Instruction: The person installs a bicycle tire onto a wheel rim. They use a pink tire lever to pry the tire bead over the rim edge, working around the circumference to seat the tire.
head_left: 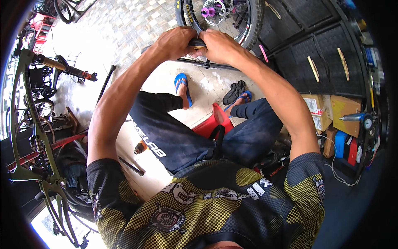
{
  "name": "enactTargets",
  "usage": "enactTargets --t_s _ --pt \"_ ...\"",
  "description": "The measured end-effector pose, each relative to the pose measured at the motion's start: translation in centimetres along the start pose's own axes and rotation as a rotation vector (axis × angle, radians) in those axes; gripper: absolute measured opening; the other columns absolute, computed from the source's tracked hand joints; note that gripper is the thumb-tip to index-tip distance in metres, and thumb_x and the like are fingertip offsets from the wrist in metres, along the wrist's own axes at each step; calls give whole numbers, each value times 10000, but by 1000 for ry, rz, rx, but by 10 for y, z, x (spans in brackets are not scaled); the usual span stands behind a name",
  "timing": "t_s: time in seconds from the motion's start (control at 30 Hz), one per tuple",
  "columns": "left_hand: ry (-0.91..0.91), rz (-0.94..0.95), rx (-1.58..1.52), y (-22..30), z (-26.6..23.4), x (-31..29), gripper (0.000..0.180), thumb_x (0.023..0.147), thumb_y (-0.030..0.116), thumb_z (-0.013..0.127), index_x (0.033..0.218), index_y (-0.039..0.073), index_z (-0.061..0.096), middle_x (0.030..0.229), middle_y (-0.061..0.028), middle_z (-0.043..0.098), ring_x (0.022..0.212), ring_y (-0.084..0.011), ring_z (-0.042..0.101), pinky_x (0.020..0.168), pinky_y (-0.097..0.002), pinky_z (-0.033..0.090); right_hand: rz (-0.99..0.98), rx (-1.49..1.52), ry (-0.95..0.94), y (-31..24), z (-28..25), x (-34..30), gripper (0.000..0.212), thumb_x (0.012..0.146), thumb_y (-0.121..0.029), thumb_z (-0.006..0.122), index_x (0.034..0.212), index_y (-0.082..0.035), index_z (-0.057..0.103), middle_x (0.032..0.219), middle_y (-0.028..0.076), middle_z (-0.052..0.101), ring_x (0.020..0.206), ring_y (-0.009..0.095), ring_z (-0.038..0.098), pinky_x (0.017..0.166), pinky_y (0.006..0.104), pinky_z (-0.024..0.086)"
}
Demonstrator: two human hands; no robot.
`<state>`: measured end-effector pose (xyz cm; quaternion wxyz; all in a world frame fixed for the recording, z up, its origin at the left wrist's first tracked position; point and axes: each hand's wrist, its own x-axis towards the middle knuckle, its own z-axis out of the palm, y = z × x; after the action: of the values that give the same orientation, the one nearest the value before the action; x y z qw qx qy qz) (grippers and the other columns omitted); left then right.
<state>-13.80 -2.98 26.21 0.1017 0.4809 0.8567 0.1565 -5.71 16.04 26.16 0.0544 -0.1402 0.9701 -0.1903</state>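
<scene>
My left hand [177, 42] and my right hand [216, 45] meet at the top centre, arms stretched out. Both have their fingers curled over a dark, rounded bicycle tire [196, 42] with a yellow mark, mostly hidden under them. Dark thin parts of it show beside and below the hands, seen nearly edge-on. Just beyond stands another bicycle wheel [253, 25] with a knobby tire, yellow lettering, a purple hub [205, 12] and a disc rotor [219, 11].
Black drawers [296, 56] with pale handles stand at the right, above cardboard boxes [346, 108] and a blue air tool [356, 118]. At left hangs a green bike frame [41, 135]. Between my legs is a red seat [213, 123]; an orange-black tool [141, 147] lies on the floor.
</scene>
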Motion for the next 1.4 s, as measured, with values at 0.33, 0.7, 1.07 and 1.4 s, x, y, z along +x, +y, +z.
enactTargets --t_s 0.33,0.7,1.07,1.4 --pt "149 32 37 -1 -2 1 452 896 387 803 1125 12 696 1103 -161 712 1101 -393 672 927 -492 549 55 -107 137 -6 10 2 325 950 -180 718 1161 62 673 1171 286 695 1114 415 698 968 515 572" --pt "45 -85 262 -99 -28 -73 559 870 414 756 1388 215 690 1533 -72 553 1427 -336 498 1199 -516 388 -76 -1 144 116 23 -85 475 815 65 561 1237 -79 725 1479 132 615 1449 325 483 1238 458 343" --pt "868 -653 -176 -119 65 -63 506 1057 298 673 1458 6 574 1384 -320 611 1246 -476 613 1059 -511 504 -334 -22 214 57 120 -70 207 692 -122 749 898 -128 731 897 58 718 963 283 686 955 453 494" --pt "615 -756 -773 92 151 -104 862 865 172 840 1562 -25 374 1342 -253 638 1180 -352 685 945 -437 578 -36 161 406 2 103 -24 154 718 -151 743 852 -90 697 832 123 730 846 356 698 784 486 540"
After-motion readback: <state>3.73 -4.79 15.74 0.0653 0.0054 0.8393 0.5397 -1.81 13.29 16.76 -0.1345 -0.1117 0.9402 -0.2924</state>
